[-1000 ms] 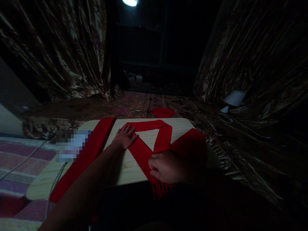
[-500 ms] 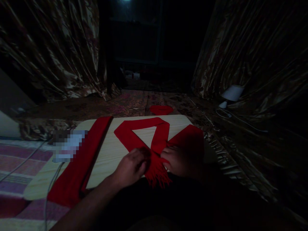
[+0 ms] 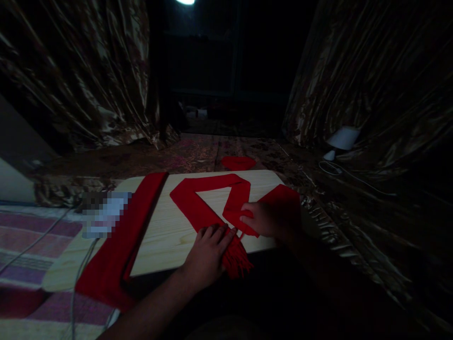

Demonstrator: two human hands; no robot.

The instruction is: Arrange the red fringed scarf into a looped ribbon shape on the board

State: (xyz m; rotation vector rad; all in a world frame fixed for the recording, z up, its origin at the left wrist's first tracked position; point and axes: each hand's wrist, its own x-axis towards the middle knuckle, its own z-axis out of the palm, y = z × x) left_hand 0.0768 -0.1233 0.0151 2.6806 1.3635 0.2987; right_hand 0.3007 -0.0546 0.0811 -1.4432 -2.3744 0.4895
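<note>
A red scarf point(image 3: 198, 208) lies folded in a zigzag on a pale wooden board point(image 3: 166, 236). Its fringed end point(image 3: 239, 262) hangs over the board's near edge. My left hand point(image 3: 208, 252) rests flat on the scarf just above the fringe, fingers stretched out. My right hand point(image 3: 264, 219) pinches a fold of the scarf beside it, near the middle crossing. A second red scarf point(image 3: 120, 236) lies in a long strip along the board's left side.
A small red cloth point(image 3: 239, 163) lies on the patterned floor beyond the board. A white lamp point(image 3: 341, 139) with a cable sits at the right by shiny curtains. A blurred object point(image 3: 104, 215) and cables lie on the left, over a striped rug.
My left hand came back from the far fold to the near edge and now lies flat by the fringe. My right hand shifted up and right, pinching a fold.
</note>
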